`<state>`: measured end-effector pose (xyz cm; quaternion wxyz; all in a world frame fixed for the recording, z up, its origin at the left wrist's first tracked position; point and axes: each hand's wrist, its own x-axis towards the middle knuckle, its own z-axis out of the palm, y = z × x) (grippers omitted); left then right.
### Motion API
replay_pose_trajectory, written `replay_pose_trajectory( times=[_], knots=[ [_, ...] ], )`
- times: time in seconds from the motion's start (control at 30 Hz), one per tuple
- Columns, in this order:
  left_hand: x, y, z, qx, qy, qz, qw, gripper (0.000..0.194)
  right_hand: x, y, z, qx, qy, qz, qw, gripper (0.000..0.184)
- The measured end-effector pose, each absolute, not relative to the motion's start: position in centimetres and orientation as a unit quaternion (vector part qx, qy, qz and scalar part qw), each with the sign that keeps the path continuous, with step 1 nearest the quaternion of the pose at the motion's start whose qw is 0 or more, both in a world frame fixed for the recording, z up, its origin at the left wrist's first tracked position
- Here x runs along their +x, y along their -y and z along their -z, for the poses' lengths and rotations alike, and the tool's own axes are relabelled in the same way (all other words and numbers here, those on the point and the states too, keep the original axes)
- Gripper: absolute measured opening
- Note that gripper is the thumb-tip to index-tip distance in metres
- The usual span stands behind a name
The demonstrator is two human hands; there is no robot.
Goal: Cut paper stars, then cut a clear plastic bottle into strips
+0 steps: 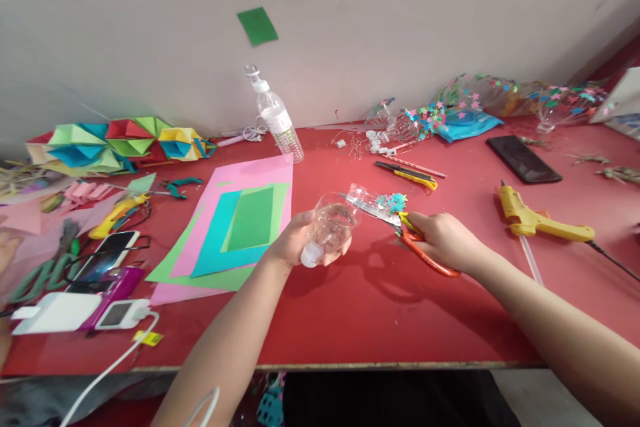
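Observation:
My left hand (295,240) is wrapped round a clear plastic bottle top (331,223), cut from a bottle, whose white cap (311,254) points down toward me. In my right hand (443,240) is a pair of scissors (425,253) with orange and yellow handles. Their blades reach left to the cut rim of the bottle piece; whether they bite into the plastic I cannot tell. Just behind the blades, a small clear packet (365,195) lies beside a cluster of star-shaped paper cutouts (393,202).
Coloured paper sheets (210,247) lie left of my hands, with a plastic bottle (280,123) behind. A yellow utility knife (415,177), a black phone (524,159) and a yellow glue gun (543,221) are to the right. Phones, a power bank and green scissors (43,273) crowd the left side.

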<state>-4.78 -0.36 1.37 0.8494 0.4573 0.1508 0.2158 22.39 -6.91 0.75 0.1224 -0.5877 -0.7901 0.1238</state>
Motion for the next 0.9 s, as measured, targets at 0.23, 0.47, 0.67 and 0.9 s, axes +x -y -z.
replay_pose_trajectory(
  times=[0.23,0.47,0.67,0.9],
  knots=[
    [-5.0,0.0,-1.3,0.453,-0.125,-0.198,0.860,0.059,22.6,6.7,-0.2,-0.587,0.793,-0.100,0.130,0.047],
    [-4.5,0.4,-0.6,0.456,-0.072,-0.152,0.874,0.066,21.8,6.7,-0.4,-0.590,0.782,-0.119,0.164,0.046],
    [-4.2,0.3,-0.7,0.450,-0.090,-0.248,0.853,0.076,21.7,6.7,-0.9,-0.617,0.728,-0.185,0.237,0.053],
    [-3.5,0.1,-0.4,0.446,-0.208,-0.387,0.780,0.053,21.9,6.4,-0.9,-0.641,0.672,-0.205,0.308,0.056]
  ],
)
